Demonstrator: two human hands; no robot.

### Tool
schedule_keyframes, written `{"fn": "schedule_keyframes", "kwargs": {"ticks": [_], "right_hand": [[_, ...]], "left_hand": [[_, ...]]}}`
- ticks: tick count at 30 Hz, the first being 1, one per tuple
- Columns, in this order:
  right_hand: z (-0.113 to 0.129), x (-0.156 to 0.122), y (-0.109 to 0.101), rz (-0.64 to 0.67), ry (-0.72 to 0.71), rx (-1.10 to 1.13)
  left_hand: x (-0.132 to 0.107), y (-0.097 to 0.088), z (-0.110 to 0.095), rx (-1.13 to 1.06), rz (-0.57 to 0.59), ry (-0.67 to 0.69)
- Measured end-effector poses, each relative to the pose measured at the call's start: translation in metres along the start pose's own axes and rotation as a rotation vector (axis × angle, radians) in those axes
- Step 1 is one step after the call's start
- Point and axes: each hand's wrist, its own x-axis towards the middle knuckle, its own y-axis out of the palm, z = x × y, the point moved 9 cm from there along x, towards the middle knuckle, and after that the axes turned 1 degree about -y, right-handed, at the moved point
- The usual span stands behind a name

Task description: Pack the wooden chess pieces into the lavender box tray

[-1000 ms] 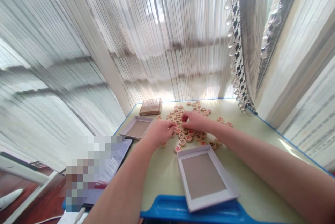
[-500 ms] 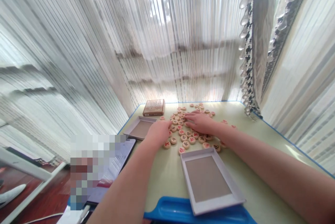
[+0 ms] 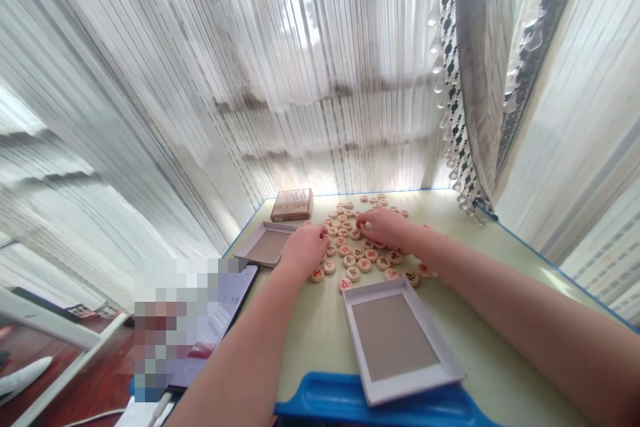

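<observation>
Many round wooden xiangqi pieces (image 3: 353,274) with red or black characters lie loosely spread on the pale green table (image 3: 310,347). At the left edge of this spread is my left hand (image 3: 306,247), its fingers bent and slightly apart beside the pieces. No piece shows in its fingers. My right hand (image 3: 387,227) rests low over the middle of the spread, palm down. Its fingers are curved and apart, the fingertips close to several pieces; the palm hides those underneath.
A shallow white box tray (image 3: 357,347) overlaps the blue table-edge tray (image 3: 320,392) in front. A second box half (image 3: 250,247) lies left, near a printed brown box (image 3: 293,206). A tablet-like screen (image 3: 235,294) stands at the left edge. String curtains (image 3: 320,114) hang behind.
My right hand has drawn its fingers in from a flatter spread to a curved pose. My left fingers have lifted and bent a little. The camera view has shifted slightly.
</observation>
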Motion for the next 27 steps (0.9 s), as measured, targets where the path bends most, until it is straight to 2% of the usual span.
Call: {"fn": "schedule_keyframes", "kwargs": {"ticks": [4,9,14,18,20,23,27], "right_hand": [[-0.003,0.002,-0.005,-0.058,-0.007,0.072],[0.008,0.002,0.0,0.015,-0.11,0.023],[-0.003,0.0,-0.006,0.006,0.054,0.104],[-0.008,-0.001,-0.009,-0.029,0.088,0.151],[-0.005,-0.001,-0.007,-0.022,0.054,0.146],[0.005,-0.001,-0.004,-0.027,-0.043,0.112],[0.015,-0.002,-0.002,-0.035,-0.098,0.074]], "left_hand": [[0.002,-0.003,-0.001,-0.106,-0.08,0.032],[0.002,-0.01,-0.004,-0.159,-0.143,0.055],[0.001,-0.007,-0.008,-0.182,-0.11,0.101],[0.001,-0.006,-0.011,-0.14,-0.127,0.143],[0.001,-0.005,-0.015,-0.127,-0.13,0.181],[0.001,0.002,-0.02,-0.11,-0.065,0.241],[0.002,0.0,-0.018,-0.072,-0.089,0.214]]}}
